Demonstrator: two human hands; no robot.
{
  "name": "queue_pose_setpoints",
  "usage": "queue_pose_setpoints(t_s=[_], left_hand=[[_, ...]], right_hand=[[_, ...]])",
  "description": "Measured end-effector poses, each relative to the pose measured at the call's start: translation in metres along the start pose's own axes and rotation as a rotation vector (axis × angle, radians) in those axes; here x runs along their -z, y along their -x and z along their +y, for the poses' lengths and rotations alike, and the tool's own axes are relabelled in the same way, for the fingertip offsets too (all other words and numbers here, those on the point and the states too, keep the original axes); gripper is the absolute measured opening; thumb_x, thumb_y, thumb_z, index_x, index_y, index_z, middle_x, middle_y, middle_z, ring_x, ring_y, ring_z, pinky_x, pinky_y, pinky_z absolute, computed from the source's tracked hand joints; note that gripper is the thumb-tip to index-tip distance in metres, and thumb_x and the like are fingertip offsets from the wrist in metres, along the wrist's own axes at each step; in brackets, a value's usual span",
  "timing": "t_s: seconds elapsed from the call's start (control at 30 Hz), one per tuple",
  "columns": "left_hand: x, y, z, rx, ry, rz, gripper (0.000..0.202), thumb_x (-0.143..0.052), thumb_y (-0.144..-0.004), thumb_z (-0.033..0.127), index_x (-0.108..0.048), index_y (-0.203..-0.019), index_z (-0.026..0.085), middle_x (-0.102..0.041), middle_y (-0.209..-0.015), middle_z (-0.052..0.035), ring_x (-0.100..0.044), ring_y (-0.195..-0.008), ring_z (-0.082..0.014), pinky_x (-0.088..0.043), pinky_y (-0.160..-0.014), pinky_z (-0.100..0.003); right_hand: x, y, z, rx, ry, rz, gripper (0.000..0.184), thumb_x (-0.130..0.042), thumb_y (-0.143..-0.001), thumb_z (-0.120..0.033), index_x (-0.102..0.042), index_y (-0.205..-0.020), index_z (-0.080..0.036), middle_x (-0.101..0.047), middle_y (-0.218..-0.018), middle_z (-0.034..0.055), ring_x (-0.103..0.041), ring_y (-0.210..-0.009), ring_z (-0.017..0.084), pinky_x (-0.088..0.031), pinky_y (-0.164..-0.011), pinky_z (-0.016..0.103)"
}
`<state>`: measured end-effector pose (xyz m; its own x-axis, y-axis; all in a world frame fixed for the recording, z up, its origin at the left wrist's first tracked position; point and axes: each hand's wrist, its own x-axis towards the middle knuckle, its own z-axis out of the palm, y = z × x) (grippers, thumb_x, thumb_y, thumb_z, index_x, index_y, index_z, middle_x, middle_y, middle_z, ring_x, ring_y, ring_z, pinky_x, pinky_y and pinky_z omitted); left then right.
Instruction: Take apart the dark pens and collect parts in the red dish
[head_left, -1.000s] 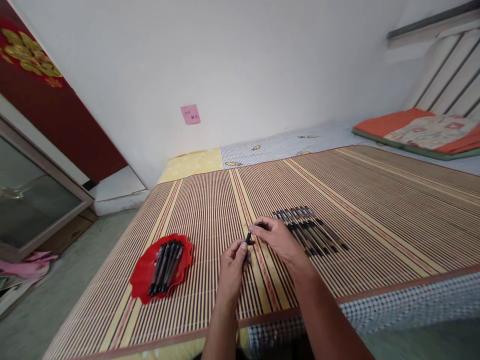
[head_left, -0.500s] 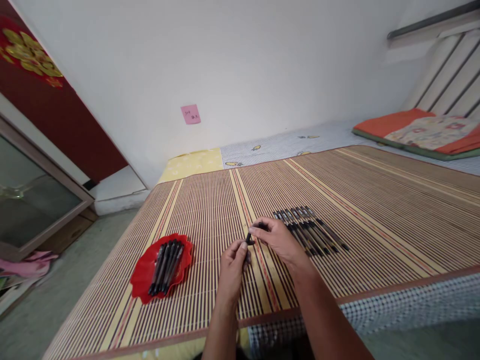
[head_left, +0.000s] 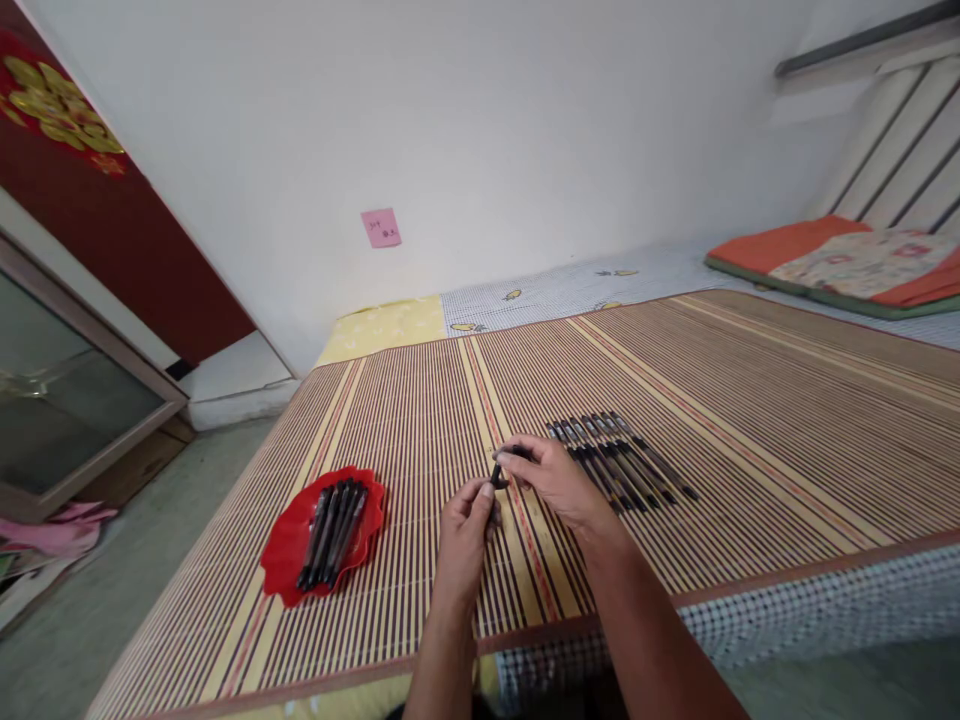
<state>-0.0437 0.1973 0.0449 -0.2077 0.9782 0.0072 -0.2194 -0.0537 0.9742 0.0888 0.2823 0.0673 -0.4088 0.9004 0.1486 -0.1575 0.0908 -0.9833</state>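
Note:
Both my hands meet over the striped bamboo mat [head_left: 420,400], pinching one black pen [head_left: 499,472] between them. My left hand [head_left: 465,535] grips its lower end with closed fingers. My right hand [head_left: 551,478] holds the upper end between thumb and forefinger. A row of several black pens [head_left: 622,462] lies on the mat just right of my right hand. To the left, a red plate [head_left: 289,550] holds several more black pens [head_left: 331,520].
The mat covers a bed with a checked sheet [head_left: 795,610] at its near edge. An orange cushion [head_left: 840,258] lies at the far right. A pink note [head_left: 380,228] sticks to the white wall. A glass-fronted cabinet [head_left: 67,390] stands at the left by the floor.

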Motion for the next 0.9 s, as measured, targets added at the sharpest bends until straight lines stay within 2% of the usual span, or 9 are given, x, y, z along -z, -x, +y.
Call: queue_pose_setpoints(t_s=[0.13,0.27,0.37,0.6,0.7,0.77,0.83,0.9], left_hand=[[0.002,0.000,-0.001,-0.003,-0.027,-0.004,0.038,-0.070,-0.086,0.055,-0.072,-0.090,0.017,-0.045,-0.064,0.0048,-0.035,-0.055,-0.0079,-0.031,-0.053,-0.019],[0.000,0.001,-0.002,0.019,0.010,0.020,0.038,-0.073,-0.083,0.055,-0.071,-0.087,0.017,-0.048,-0.067,0.0036,-0.038,-0.057,-0.0082,-0.032,-0.054,-0.019],[-0.002,0.001,-0.002,0.038,0.044,0.016,0.039,-0.076,-0.081,0.055,-0.068,-0.084,0.017,-0.045,-0.066,0.0050,-0.036,-0.057,-0.0078,-0.031,-0.054,-0.019],[0.001,0.000,-0.003,-0.001,-0.056,-0.009,0.036,-0.069,-0.087,0.054,-0.071,-0.089,0.018,-0.045,-0.067,0.0039,-0.038,-0.059,-0.0095,-0.032,-0.055,-0.020],[0.003,0.000,-0.006,-0.002,-0.075,0.006,0.036,-0.069,-0.087,0.054,-0.074,-0.094,0.019,-0.051,-0.071,0.0018,-0.042,-0.062,-0.0106,-0.035,-0.058,-0.021],[0.004,-0.001,-0.008,0.005,-0.093,0.006,0.036,-0.068,-0.087,0.053,-0.075,-0.096,0.019,-0.050,-0.071,0.0016,-0.042,-0.062,-0.0109,-0.035,-0.058,-0.021],[0.003,-0.002,-0.009,0.004,-0.116,-0.001,0.036,-0.067,-0.088,0.052,-0.075,-0.096,0.018,-0.049,-0.070,0.0017,-0.041,-0.062,-0.0110,-0.034,-0.059,-0.021],[0.002,-0.002,-0.009,-0.008,-0.140,-0.009,0.035,-0.067,-0.088,0.051,-0.075,-0.093,0.017,-0.051,-0.071,0.0011,-0.042,-0.064,-0.0116,-0.034,-0.060,-0.022]], right_hand=[[0.005,-0.001,0.003,-0.041,-0.121,0.093,0.027,-0.068,-0.083,-0.043,-0.075,-0.093,-0.019,-0.061,-0.073,-0.0004,-0.049,-0.063,0.013,-0.038,-0.060,0.027],[0.006,0.002,-0.003,-0.032,-0.062,-0.007,0.021,-0.072,-0.079,-0.032,-0.078,-0.096,-0.022,-0.070,-0.086,0.0023,-0.060,-0.078,0.017,-0.045,-0.072,0.030],[0.003,0.002,-0.004,-0.005,-0.023,-0.056,0.018,-0.073,-0.078,-0.031,-0.078,-0.093,-0.022,-0.073,-0.091,0.0031,-0.064,-0.090,0.019,-0.047,-0.083,0.033],[0.001,0.000,0.000,-0.023,0.004,-0.008,0.020,-0.078,-0.074,-0.034,-0.075,-0.086,-0.019,-0.068,-0.083,0.0010,-0.061,-0.080,0.016,-0.046,-0.080,0.032],[0.002,-0.002,0.004,-0.068,-0.152,0.068,0.026,-0.077,-0.077,-0.040,-0.075,-0.092,-0.019,-0.066,-0.080,0.0011,-0.057,-0.072,0.015,-0.046,-0.071,0.030],[0.003,-0.004,0.007,-0.067,-0.316,0.157,0.027,-0.076,-0.076,-0.041,-0.075,-0.093,-0.020,-0.068,-0.084,0.0033,-0.059,-0.073,0.015,-0.047,-0.070,0.030],[0.004,-0.007,0.009,-0.032,-0.451,0.225,0.027,-0.077,-0.075,-0.041,-0.074,-0.092,-0.020,-0.070,-0.091,0.0058,-0.062,-0.081,0.018,-0.050,-0.075,0.033],[0.003,-0.009,0.009,0.002,-0.544,0.240,0.025,-0.079,-0.076,-0.040,-0.073,-0.091,-0.021,-0.071,-0.096,0.0068,-0.065,-0.087,0.020,-0.053,-0.084,0.038]])
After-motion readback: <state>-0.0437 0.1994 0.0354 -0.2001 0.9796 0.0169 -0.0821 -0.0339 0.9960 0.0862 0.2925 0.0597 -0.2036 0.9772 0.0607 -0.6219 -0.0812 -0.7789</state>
